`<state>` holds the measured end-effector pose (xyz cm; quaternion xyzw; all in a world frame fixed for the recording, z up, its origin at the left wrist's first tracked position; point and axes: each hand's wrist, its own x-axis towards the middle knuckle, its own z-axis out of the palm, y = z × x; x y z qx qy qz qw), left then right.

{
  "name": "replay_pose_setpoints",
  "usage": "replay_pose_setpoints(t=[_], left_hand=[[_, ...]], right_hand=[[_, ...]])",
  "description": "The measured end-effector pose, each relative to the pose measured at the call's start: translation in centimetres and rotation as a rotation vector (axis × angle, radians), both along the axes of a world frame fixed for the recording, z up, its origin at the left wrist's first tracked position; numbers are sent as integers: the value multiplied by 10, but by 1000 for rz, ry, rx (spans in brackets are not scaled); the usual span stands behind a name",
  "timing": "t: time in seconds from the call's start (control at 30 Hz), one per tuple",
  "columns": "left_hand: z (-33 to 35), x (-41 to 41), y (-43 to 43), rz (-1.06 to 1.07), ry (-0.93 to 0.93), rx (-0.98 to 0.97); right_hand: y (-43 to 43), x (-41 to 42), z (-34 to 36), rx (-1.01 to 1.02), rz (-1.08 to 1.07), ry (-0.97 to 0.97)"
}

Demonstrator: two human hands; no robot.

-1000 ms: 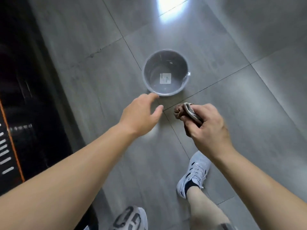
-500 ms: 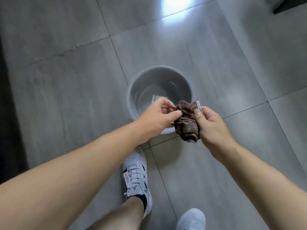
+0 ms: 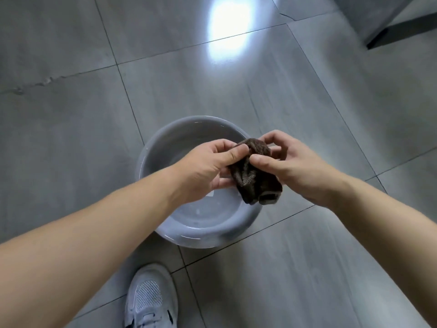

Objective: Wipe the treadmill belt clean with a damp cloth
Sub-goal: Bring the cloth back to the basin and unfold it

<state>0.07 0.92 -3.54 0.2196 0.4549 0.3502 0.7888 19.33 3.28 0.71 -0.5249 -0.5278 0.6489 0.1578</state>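
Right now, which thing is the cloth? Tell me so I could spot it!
Look at the grey tiled floor, then the round grey basin standing on it. Above the basin, the left hand and the right hand both hold the cloth. It is the only dark brown, fuzzy, bunched-up thing there.

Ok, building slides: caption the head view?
Left hand and right hand grip a bunched brown cloth over a grey basin on tiled floor.

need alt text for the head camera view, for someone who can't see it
Seen from above, a person's left hand and right hand grip a bunched dark brown terry cloth over a round grey plastic basin of water on a grey tiled floor. One white mesh sneaker shows below.
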Motion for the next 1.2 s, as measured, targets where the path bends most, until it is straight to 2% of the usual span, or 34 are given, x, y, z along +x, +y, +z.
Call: replay_pose_setpoints(t=[0.2, 0.27, 0.37, 0.43, 0.57, 0.67, 0.87, 1.03, 1.2], left_hand=[[-2, -4, -10, -174, 68, 21], [-3, -1, -12, -135, 66, -2], [-1, 7, -11, -30, 49, -60], [3, 11, -9, 9, 20, -87], [4, 20, -8, 76, -62, -128], [-1, 24, -13, 24, -85, -117], [7, 29, -6, -177, 97, 16], [-2, 41, 3, -62, 170, -6], [-7, 44, 11, 11, 105, -12]], right_hand=[[-5, 18, -4, -281, 75, 183], [-7, 21, -8, -263, 71, 149], [-10, 21, -15, -73, 68, -70], [-12, 20, -17, -16, 65, -170], [-10, 31, -19, -71, -78, -114], [-7, 40, -19, -55, -63, -60], [-3, 39, -22, 32, 7, -43], [-3, 40, -29, -147, -86, 61], [-2, 42, -37, -201, -130, 94]])
